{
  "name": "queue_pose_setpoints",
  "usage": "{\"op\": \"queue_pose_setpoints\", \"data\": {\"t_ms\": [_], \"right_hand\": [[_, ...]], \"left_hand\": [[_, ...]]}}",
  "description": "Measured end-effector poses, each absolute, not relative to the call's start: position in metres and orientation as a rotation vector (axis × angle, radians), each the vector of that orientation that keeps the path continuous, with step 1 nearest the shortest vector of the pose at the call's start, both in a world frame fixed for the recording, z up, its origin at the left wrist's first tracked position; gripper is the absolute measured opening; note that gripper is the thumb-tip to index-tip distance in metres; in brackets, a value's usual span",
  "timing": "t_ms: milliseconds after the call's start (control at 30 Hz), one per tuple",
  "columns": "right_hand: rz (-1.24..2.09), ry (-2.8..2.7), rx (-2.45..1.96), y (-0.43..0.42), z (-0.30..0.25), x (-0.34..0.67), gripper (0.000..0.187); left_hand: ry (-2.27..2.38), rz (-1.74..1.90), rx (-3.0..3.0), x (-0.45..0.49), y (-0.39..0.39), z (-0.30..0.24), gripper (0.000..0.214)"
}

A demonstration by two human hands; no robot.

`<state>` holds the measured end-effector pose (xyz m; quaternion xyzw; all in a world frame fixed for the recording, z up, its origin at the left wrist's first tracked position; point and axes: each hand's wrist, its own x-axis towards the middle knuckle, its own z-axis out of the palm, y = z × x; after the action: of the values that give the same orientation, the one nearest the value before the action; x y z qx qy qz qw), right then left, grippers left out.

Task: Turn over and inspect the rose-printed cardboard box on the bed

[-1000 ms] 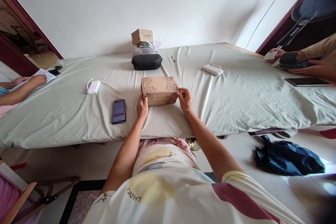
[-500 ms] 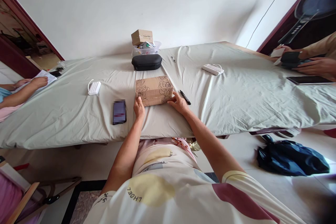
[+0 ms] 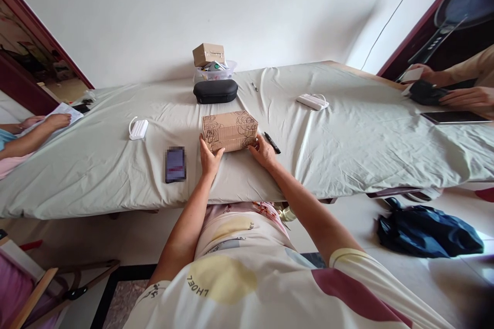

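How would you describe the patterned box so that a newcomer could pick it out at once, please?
On the long cloth-covered table, look to the middle of the near side. There, between the left hand and right hand, sits the cardboard box. Dark rose-like drawings set it apart from the plain box farther back.

The left hand (image 3: 210,162) opens in a V: its fingers (image 3: 203,144) extend forward, the thumb (image 3: 219,153) splayed to their right. Across a gap from those fingers, the right hand (image 3: 265,154) turns inward, its own fingers (image 3: 253,150) bent and directed left. Behind the fingers of these 2 hands, the left forearm (image 3: 188,208) and right forearm (image 3: 301,199) run bare back toward the torso, spreading wider apart nearer the elbows.
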<state>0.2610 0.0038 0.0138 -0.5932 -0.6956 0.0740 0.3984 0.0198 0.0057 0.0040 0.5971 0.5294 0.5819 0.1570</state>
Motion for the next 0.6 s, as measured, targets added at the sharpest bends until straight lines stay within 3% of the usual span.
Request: {"op": "queue_pose_setpoints", "data": {"t_ms": [200,600], "right_hand": [[0.093,-1.653,-1.641,0.001,0.009,0.247,0.075],[0.194,-1.775,-1.639,0.004,0.01,0.254,0.032]], "left_hand": [[1.618,1.535,1.845,0.031,0.001,-0.001,0.127],[1.727,1.524,1.65,0.021,0.007,-0.003,0.109]]}}
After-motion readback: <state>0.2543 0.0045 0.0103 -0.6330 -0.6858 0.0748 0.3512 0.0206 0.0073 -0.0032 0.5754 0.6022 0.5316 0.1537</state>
